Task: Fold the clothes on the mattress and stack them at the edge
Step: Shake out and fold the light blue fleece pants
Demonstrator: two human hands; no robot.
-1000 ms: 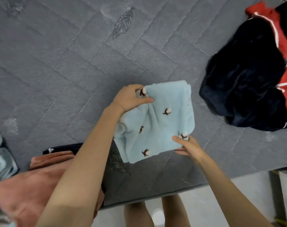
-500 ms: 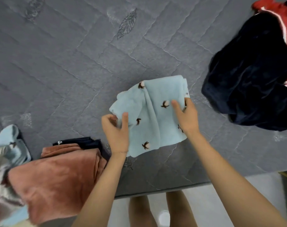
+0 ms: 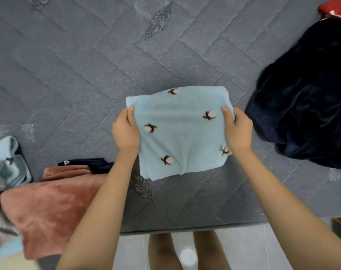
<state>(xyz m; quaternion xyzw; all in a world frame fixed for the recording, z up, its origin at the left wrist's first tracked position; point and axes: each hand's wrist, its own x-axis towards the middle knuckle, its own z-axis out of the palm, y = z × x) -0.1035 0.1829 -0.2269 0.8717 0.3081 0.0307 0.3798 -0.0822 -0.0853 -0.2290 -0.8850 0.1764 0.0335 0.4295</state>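
The blue cloth [image 3: 180, 133], printed with small cotton flowers, is folded into a rough square and sits over the middle of the mattress [image 3: 68, 75], not far from its near edge. The left hand [image 3: 126, 131] pinches its left side and the right hand [image 3: 237, 129] pinches its right side. Each thumb lies on top, and the fingers are tucked underneath, out of sight. The cloth may be lifted slightly off the mattress rather than resting on it; the view does not settle that.

It looks like soft, thick fleece: light, limp and not at all fragile. Its lower half sags and puckers between the hands, so the layers will likely slide apart if it is held by one corner. Holding the two opposite sides, as now, or sliding a flat hand under the whole bundle, should keep the fold together.

The pink cloth [image 3: 49, 207] lies folded at the near edge to the left, the likely place for it. A dark heap [image 3: 302, 114] waits unfolded to the right.
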